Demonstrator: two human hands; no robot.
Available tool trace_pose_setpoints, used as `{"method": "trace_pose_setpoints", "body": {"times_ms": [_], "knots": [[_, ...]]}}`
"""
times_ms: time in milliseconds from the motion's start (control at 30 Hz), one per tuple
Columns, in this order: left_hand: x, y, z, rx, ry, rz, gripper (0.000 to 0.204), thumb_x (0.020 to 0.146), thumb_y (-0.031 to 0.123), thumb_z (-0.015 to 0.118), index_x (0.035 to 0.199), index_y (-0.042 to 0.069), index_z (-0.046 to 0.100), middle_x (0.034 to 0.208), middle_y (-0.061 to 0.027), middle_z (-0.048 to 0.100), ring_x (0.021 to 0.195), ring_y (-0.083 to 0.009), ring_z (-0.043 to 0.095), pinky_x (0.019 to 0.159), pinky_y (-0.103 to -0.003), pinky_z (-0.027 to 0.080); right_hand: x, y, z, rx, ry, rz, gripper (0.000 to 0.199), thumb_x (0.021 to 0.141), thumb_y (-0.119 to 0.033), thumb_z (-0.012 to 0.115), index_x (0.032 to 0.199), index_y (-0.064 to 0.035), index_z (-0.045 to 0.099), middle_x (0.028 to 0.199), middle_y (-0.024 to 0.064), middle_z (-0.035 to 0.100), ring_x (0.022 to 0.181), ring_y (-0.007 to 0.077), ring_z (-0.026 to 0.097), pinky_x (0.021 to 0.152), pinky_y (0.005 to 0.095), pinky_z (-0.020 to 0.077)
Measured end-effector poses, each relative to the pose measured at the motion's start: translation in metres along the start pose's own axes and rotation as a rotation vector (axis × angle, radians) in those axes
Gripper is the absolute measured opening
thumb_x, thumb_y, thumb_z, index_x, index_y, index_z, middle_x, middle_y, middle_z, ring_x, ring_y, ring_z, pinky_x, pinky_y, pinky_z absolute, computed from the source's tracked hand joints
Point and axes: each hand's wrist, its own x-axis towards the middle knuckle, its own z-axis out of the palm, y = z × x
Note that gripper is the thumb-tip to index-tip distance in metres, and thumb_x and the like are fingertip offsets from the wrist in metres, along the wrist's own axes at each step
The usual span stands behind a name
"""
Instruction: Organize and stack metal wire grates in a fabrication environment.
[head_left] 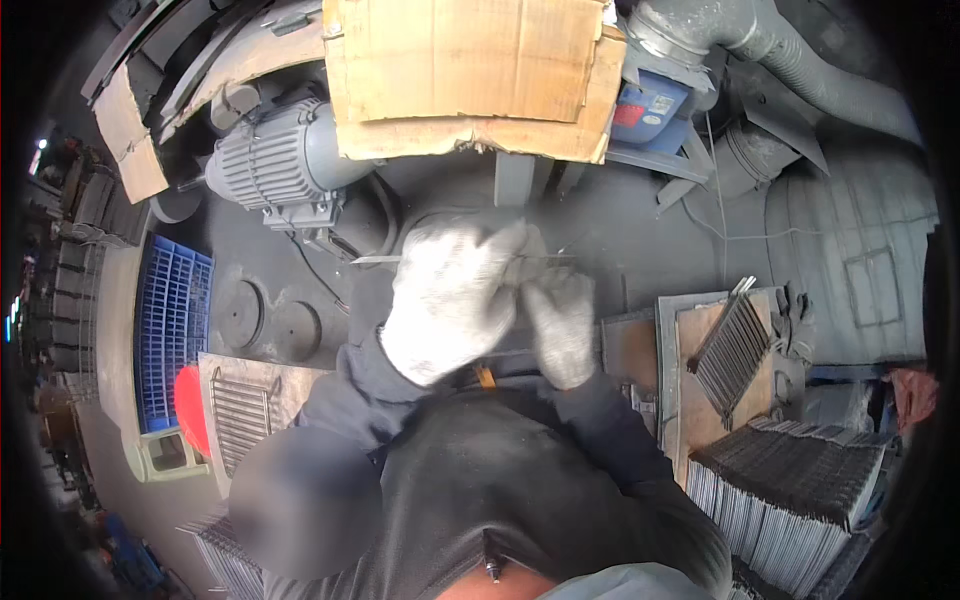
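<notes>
Dark work clothes fill the lower middle of the head view, and from them two forearms in dark sleeves rise to a pair of white knit gloves. Left hand (450, 295) is the larger in the picture, its back turned up, fingers curled down over something underneath; right hand (562, 325) sits just beside it, also curled. Between and above them a thin metal strip (455, 259) shows, its ends sticking out past the left glove on both sides. Both hands seem closed on this strip, though the gloves hide the actual grip and the motion blur makes the fingers hard to read.

Its long axis runs left to right across the view, nearly level, one end pointing toward the grey electric motor (275, 160) at the left, the other toward the right. It is held in front of the machine, below the torn cardboard sheet (470, 70) laid over the top of it.

As for progress, a judgement only: a big stack of thin metal pieces (790, 500) stands on edge near the lower right, with a smaller fanned bundle (735, 345) lying on a rusty board (700, 400) just above it, and a wire rack (240, 415) rests at the left beside a blue crate (172, 320). Which pile is finished and which waits cannot be told, so the work looks mid-run, one piece in hand.
</notes>
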Motion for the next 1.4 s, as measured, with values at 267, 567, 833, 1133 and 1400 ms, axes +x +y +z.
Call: {"method": "trace_pose_setpoints", "body": {"times_ms": [267, 567, 833, 1133, 1400], "knots": [[-0.067, -0.081, 0.134, -0.896, -0.078, -0.964, 0.058, 0.095, 0.026, 0.083, 0.137, 0.0, 0.054, 0.108, -0.0139, 0.073, 0.095, -0.0233, 0.073, 0.079, -0.036, 0.062, 0.054, 0.063, -0.065, 0.07, 0.163, 0.297, 0.012, 0.102, -0.014, 0.07, 0.106, -0.0023, 0.07, 0.086, 0.0045, 0.068, 0.069, 0.0128, 0.063, 0.061, 0.0293, 0.0514], [-0.047, -0.097, 0.169, -1.338, -0.081, -1.161, 0.029, 0.104, 0.026, 0.072, 0.116, 0.004, 0.057, 0.09, -0.0063, 0.069, 0.07, -0.0161, 0.069, 0.06, -0.032, 0.061, 0.088, 0.069, -0.074, 0.125, 0.261, 0.376, 0.015, 0.102, -0.014, 0.07, 0.107, -0.0007, 0.074, 0.083, 0.0034, 0.068, 0.065, 0.012, 0.062, 0.056, 0.0297, 0.0487], [-0.076, -0.122, 0.172, -1.252, 0.048, -1.287, 0.025, 0.105, 0.024, 0.071, 0.112, 0.002, 0.061, 0.086, -0.0061, 0.069, 0.068, -0.0143, 0.065, 0.061, -0.031, 0.055, 0.098, 0.085, -0.055, 0.002, 0.135, 0.358, 0.018, 0.101, -0.014, 0.073, 0.112, -0.0003, 0.072, 0.088, 0.0041, 0.071, 0.066, 0.0115, 0.064, 0.054, 0.0286, 0.0479], [-0.097, -0.125, 0.187, -1.242, 0.126, -1.279, 0.022, 0.106, 0.024, 0.07, 0.108, 0.006, 0.058, 0.086, -0.0056, 0.067, 0.065, -0.0144, 0.064, 0.055, -0.031, 0.056, 0.111, 0.093, -0.045, -0.015, 0.099, 0.302, 0.023, 0.102, -0.01, 0.07, 0.124, -0.0001, 0.068, 0.105, 0.008, 0.07, 0.088, 0.0166, 0.067, 0.076, 0.0326, 0.0579], [-0.033, -0.099, 0.155, -1.128, -0.24, -1.167, 0.037, 0.102, 0.02, 0.069, 0.13, -0.002, 0.061, 0.096, -0.0148, 0.073, 0.086, -0.0243, 0.07, 0.079, -0.042, 0.058, 0.093, 0.108, -0.1, 0.039, 0.209, 0.273, 0.017, 0.105, -0.015, 0.065, 0.117, -0.0034, 0.067, 0.091, 0.0018, 0.066, 0.074, 0.0131, 0.061, 0.065, 0.0289, 0.0511]]}}
